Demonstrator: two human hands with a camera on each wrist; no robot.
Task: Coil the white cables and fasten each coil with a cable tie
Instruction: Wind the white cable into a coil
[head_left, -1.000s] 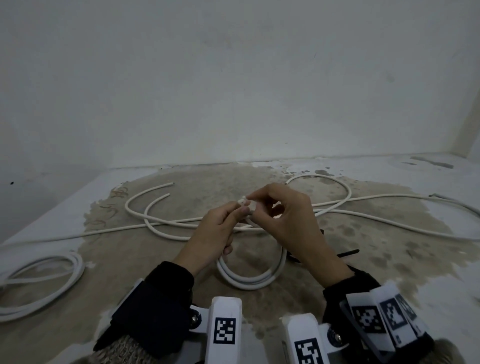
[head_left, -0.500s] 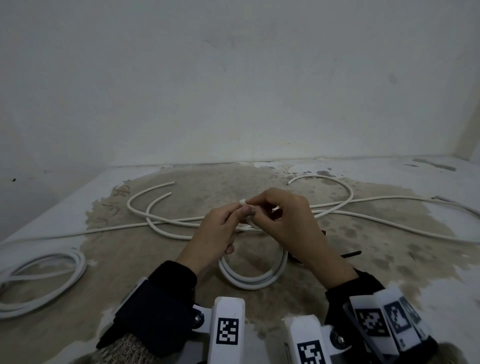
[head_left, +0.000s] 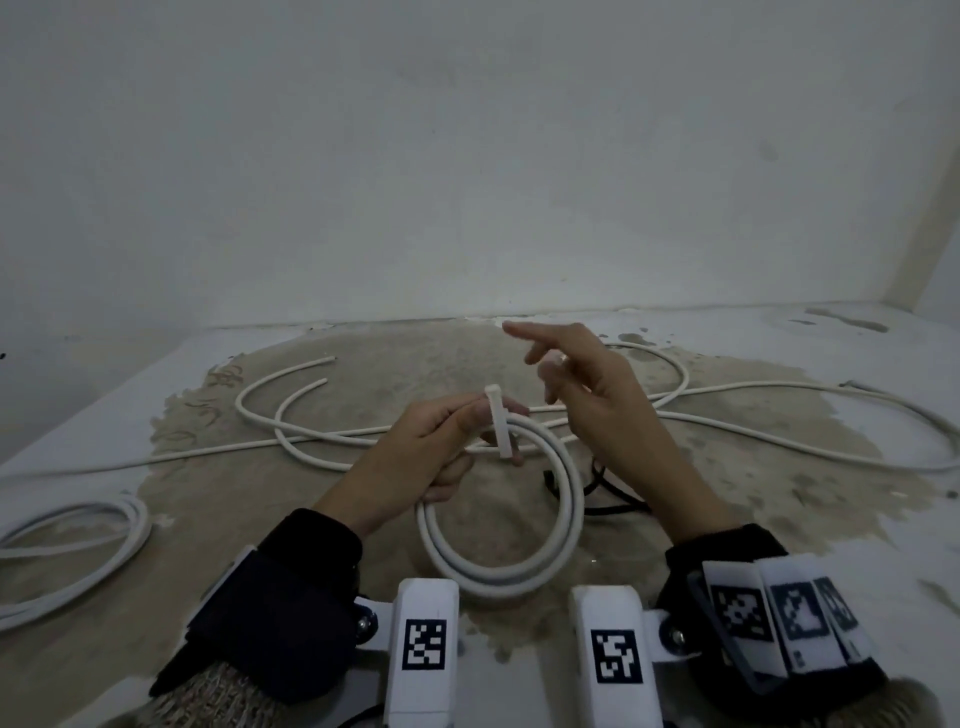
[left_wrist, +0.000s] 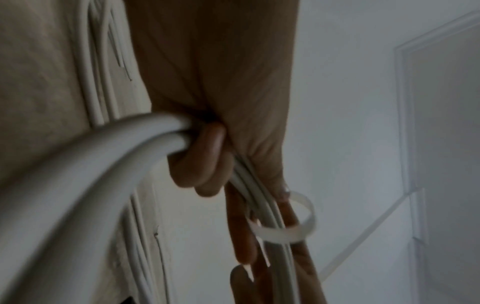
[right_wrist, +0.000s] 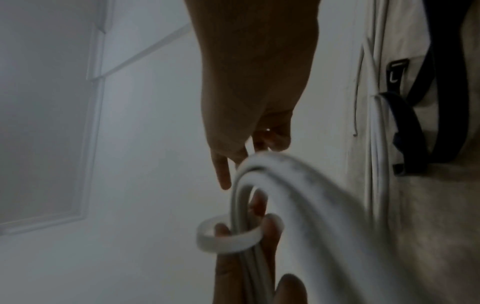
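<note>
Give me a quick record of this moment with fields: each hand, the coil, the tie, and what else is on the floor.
left hand: grips the coil
right hand: raised, fingers spread, holding nothing
coil: white cable, looped
cable tie: ringed loosely around the coil
loose white cables: uncoiled
second coil: far left
black ties: beside the coil

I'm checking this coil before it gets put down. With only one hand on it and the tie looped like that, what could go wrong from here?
1. The cable tie forms a wide, slack ring around the coil, so it may slide along the strands or let them spread.
2. Only the left hand holds the coil; the right hand is open and off it, so the loops might spring apart.
</note>
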